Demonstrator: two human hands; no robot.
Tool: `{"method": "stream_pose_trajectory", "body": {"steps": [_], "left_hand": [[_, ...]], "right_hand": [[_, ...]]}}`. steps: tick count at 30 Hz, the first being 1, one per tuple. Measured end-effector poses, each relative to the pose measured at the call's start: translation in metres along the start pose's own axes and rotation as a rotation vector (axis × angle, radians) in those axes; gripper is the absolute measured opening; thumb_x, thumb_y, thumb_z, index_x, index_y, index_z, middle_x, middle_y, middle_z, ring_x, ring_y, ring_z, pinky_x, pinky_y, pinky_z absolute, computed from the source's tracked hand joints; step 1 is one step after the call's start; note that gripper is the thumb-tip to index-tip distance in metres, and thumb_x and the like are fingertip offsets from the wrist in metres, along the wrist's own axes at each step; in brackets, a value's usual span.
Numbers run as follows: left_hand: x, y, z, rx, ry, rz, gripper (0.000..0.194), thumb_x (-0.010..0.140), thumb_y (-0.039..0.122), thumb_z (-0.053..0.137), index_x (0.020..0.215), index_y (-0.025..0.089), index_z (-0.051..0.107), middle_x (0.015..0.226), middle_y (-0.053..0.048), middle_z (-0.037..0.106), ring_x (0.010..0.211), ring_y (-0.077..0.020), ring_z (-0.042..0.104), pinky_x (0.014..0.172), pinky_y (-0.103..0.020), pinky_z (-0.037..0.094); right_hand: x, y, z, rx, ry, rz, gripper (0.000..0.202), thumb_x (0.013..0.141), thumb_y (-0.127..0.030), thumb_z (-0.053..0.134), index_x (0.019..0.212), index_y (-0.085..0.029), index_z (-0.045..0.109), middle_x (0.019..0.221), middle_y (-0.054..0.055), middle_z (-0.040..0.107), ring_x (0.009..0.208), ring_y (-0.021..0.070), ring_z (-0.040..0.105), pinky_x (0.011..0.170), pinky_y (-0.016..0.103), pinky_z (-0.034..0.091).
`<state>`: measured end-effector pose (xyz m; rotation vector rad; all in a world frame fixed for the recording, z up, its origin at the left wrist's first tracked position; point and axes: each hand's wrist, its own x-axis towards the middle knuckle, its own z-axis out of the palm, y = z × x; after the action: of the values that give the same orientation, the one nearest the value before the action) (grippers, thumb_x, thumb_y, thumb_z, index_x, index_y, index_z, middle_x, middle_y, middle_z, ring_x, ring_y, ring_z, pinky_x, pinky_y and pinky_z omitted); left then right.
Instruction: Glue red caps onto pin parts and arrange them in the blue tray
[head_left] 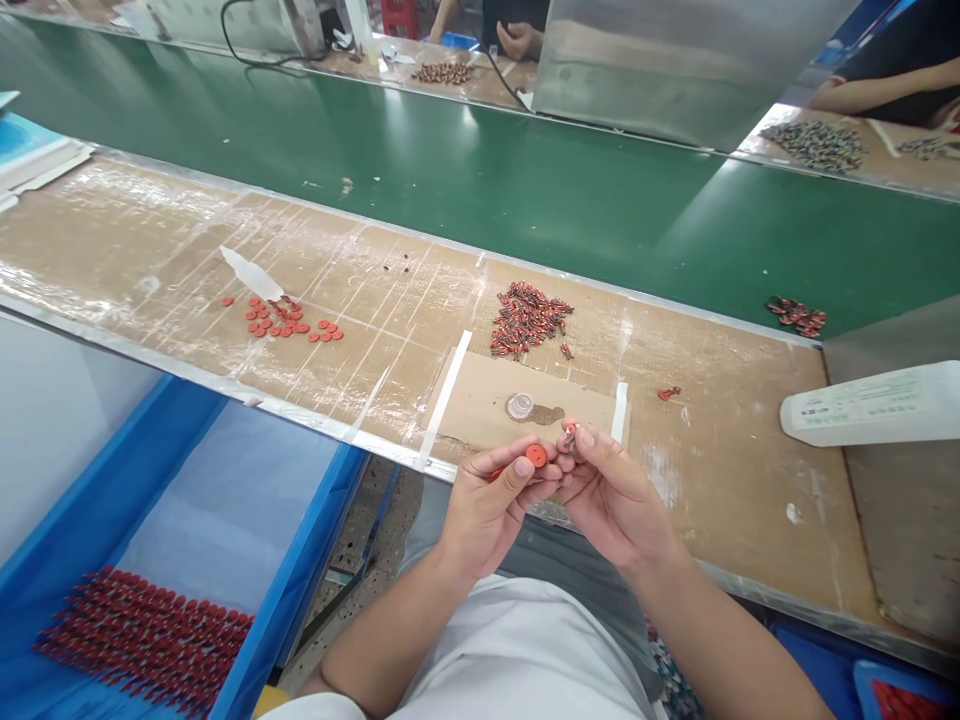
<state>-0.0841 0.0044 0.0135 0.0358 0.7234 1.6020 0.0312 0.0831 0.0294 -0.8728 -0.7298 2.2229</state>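
Note:
My left hand [495, 500] pinches a round red disc [535, 455] between thumb and fingers, just over the bench's front edge. Beside it, my right hand [611, 490] holds a small red and dark figure [571, 432] at its fingertips, close to the disc. Behind both hands a cardboard sheet [480, 395] is taped to the bench, with a small round clear dish [519, 405] on it. A heap of small red and dark pieces [529, 318] lies beyond the sheet. One joined red piece [667, 393] rests to the right.
Red discs [285, 322] lie at the left near a white strip [251, 272]. A green belt [450, 170] crosses behind the bench. A white bottle [870, 402] lies at right. Rows of red pieces [150, 635] fill part of a blue bin [300, 520]. Other people's hands [519, 41] are beyond.

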Motion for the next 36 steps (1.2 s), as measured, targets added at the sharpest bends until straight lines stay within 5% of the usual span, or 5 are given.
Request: {"method": "stream_pose_trajectory", "body": {"steps": [5,11,21,36], "left_hand": [[-0.001,-0.001,0.001,-0.003,0.003,0.0,0.027,0.069,0.027,0.085,0.093,0.019,0.077,0.089,-0.005,0.077,0.076,-0.0144,0.073,0.074,-0.023,0.061],[0.001,-0.002,0.002,-0.006,-0.004,0.005,0.026,0.071,0.027,0.084,0.095,0.019,0.077,0.092,-0.006,0.077,0.08,-0.0144,0.073,0.075,-0.02,0.06],[0.003,-0.005,0.0,0.009,0.016,0.047,0.022,0.072,0.025,0.083,0.093,0.02,0.077,0.094,-0.006,0.077,0.083,-0.0168,0.074,0.079,-0.023,0.06],[0.003,-0.006,-0.004,0.039,0.038,0.086,0.021,0.073,0.023,0.082,0.093,0.02,0.077,0.095,-0.007,0.077,0.09,-0.0181,0.073,0.082,-0.024,0.059]], "right_hand": [[-0.001,0.0,0.002,-0.058,0.017,-0.044,0.016,0.076,-0.035,0.078,0.088,-0.024,0.074,0.076,-0.001,0.073,0.06,0.0077,0.066,0.058,0.017,0.058],[-0.009,0.006,0.005,-0.251,0.117,-0.442,0.016,0.076,-0.026,0.079,0.091,-0.026,0.076,0.076,0.001,0.076,0.061,0.0126,0.071,0.056,0.022,0.061],[-0.016,0.013,-0.003,-0.731,0.2,-0.783,0.031,0.072,-0.015,0.08,0.097,-0.034,0.077,0.097,0.0,0.076,0.078,0.0197,0.072,0.07,0.033,0.064],[-0.011,0.014,-0.001,-0.815,0.178,-0.882,0.033,0.072,-0.011,0.079,0.097,-0.033,0.076,0.093,0.0,0.077,0.077,0.0173,0.072,0.07,0.031,0.063]]}}
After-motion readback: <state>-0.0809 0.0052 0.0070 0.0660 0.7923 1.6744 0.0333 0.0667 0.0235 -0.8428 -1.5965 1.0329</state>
